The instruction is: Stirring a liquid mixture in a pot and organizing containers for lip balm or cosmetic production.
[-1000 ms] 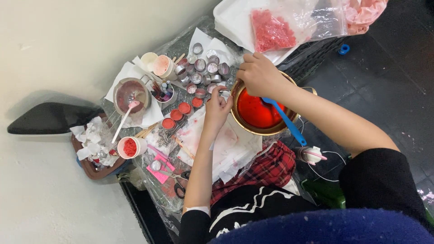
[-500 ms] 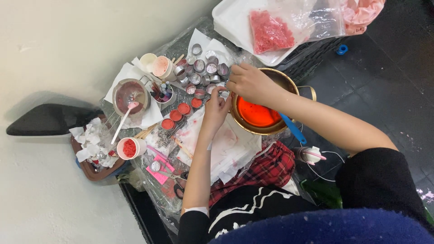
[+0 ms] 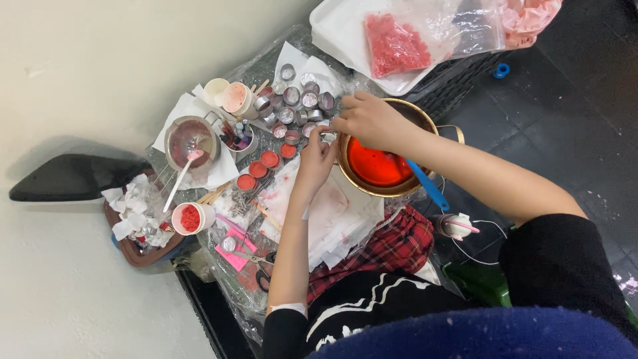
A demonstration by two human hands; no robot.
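The biggest thing in front of me is the brass pot (image 3: 389, 189) of melted red wax (image 3: 375, 165), sitting on stained white paper (image 3: 335, 216) at about one o'clock from my lap, with a blue handle (image 3: 426, 186) sticking out of it toward four o'clock. My right hand (image 3: 372, 119) lies across the pot's far rim at eleven o'clock, fingers curled narrow and pointing left; I cannot tell whether they pinch anything. My left hand (image 3: 316, 156) comes up from six o'clock and meets it just beside the pot's left edge, fingertips drawn together at a small silver tin (image 3: 329, 136) that sits between both hands; whether it grips the tin I cannot tell. The left hand is nearer the row of filled red tins (image 3: 269, 159) running toward eight o'clock, and the cluster of empty tins (image 3: 299, 100) lies at eleven o'clock, just beyond my fingertips.
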